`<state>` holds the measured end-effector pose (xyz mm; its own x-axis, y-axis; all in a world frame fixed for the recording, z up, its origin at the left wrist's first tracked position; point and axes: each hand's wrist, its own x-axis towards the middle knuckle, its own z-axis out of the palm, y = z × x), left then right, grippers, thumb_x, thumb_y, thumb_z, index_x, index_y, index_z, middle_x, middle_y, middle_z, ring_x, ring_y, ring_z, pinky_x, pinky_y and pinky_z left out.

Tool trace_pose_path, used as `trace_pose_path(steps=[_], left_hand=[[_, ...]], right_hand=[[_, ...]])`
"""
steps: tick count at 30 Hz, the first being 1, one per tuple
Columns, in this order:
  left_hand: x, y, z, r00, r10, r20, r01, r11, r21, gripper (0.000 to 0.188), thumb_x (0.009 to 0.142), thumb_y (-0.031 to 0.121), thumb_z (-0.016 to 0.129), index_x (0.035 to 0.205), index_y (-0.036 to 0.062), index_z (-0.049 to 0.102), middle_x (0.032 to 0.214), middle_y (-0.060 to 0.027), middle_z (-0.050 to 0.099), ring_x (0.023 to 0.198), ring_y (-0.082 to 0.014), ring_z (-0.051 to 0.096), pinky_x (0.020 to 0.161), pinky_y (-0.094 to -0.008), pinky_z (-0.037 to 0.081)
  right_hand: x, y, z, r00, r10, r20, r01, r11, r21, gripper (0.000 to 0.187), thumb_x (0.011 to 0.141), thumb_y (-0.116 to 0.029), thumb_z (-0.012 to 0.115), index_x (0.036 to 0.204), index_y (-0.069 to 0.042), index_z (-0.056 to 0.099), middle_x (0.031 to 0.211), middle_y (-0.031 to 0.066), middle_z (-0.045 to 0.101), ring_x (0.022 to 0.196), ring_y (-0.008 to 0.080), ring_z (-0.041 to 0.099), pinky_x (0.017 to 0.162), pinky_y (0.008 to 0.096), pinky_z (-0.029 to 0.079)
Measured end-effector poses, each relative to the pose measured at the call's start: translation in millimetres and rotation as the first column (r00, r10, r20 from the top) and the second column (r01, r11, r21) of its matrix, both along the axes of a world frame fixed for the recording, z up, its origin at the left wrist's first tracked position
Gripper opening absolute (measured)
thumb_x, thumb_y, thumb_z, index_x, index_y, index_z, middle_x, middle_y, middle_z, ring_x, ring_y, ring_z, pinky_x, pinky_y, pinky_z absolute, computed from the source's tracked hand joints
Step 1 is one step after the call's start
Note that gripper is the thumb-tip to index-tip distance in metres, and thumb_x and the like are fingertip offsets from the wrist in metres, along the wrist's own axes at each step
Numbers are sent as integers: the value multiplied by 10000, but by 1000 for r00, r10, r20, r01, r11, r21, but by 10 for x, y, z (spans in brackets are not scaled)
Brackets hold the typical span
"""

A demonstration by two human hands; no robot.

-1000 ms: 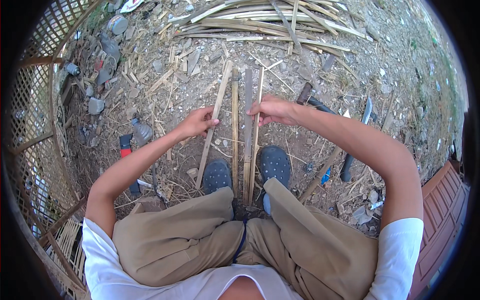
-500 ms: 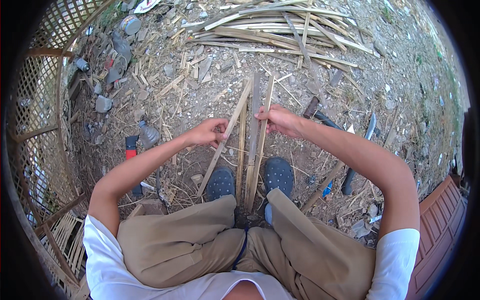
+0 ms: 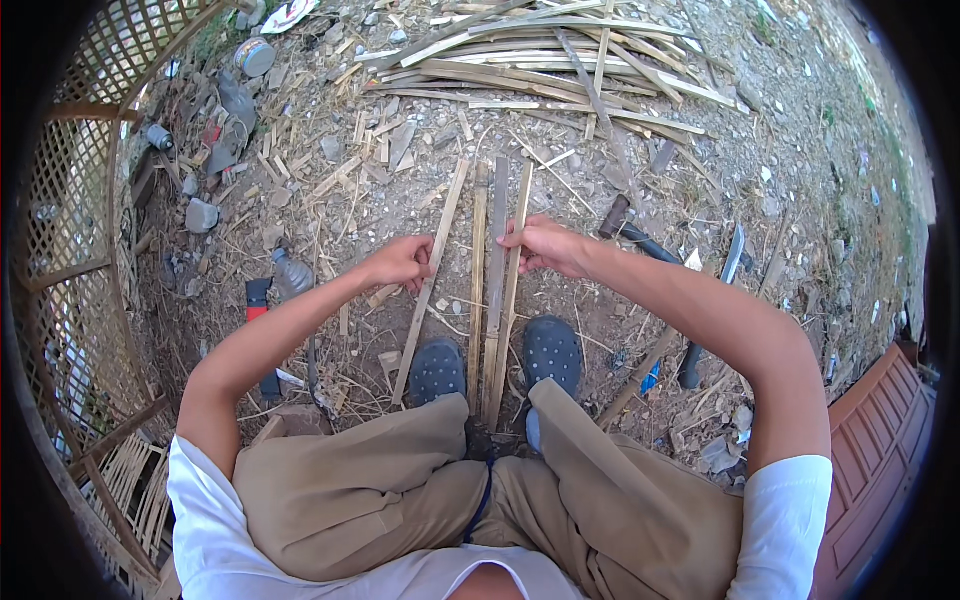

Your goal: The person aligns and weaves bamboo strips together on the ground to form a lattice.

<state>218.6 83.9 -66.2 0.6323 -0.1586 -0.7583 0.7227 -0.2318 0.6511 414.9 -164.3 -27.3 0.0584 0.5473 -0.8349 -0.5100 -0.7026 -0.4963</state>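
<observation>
Slats [image 3: 420, 318] of flat wood sit in left hand [image 3: 403, 262] and right hand [image 3: 546, 246], grip pinched closed.

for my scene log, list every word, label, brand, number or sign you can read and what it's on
No text can be read.
Round container: any print is too small and blurred to read.
White-and-red scrap: likewise unreadable.
Wooden strips: no lettering visible.
</observation>
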Motion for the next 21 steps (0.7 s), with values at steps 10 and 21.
trace_pose_path(steps=[10,21], left_hand=[[-25,-58,-18,999,5,48,-8,998,65,141,991,68,712,1059,3,607,869,-69,693,718,-141,726,626,-295,600],[-51,-243,-37,977,-117,179,58,951,304,193,967,115,766,1018,-15,632,792,-76,692,653,-143,696,601,-335,563]], right_hand=[[54,-105,-81,999,-37,37,39,997,-68,132,1069,-192,656,1098,-74,603,916,40,649,721,133,618,640,301,557],[-169,-118,-388,981,-155,118,162,985,-53,116,1043,-176,666,1079,-72,631,871,28,607,691,124,587,588,296,544]])
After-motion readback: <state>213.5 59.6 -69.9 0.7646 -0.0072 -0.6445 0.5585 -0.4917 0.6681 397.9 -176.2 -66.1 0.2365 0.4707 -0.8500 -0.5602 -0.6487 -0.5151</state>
